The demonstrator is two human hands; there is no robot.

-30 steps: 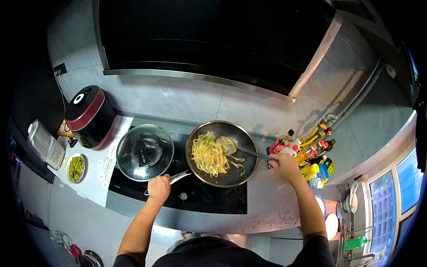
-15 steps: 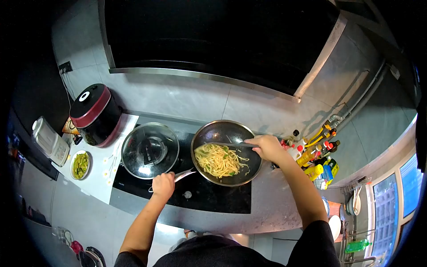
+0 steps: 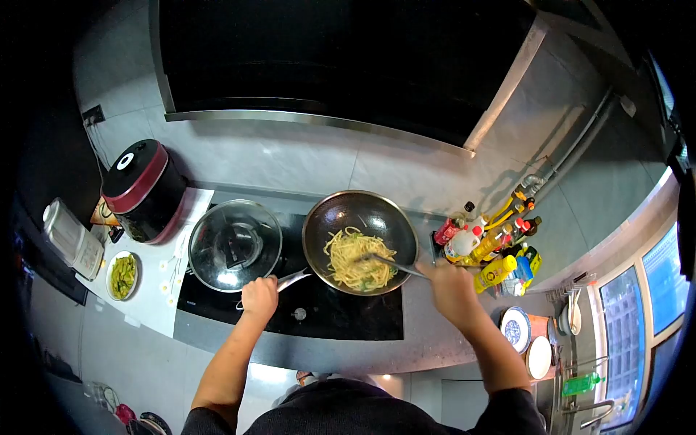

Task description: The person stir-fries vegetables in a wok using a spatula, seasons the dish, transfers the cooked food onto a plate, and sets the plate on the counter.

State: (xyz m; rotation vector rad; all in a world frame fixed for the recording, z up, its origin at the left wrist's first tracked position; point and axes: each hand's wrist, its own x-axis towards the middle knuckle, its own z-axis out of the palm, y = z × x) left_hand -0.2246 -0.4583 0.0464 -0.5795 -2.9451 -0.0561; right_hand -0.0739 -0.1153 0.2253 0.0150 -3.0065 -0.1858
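Note:
My left hand is closed around the metal handle of a dark wok on the stove. Pale noodles with bits of green lie heaped in the wok. My right hand, at the wok's right side, grips a long-handled spatula. Its tip is down among the noodles, so the head is partly hidden. Left of the wok, a glass-lidded pan stands near my left hand.
On the left are a rice cooker, a plate of green vegetables and a white appliance. Sauce bottles crowd the right back corner. Plates stand by the sink. A range hood hangs above.
My right hand has come down and right, toward me, and the spatula now slants into the noodles from the lower right. The noodles have shifted. The left hand keeps its grip.

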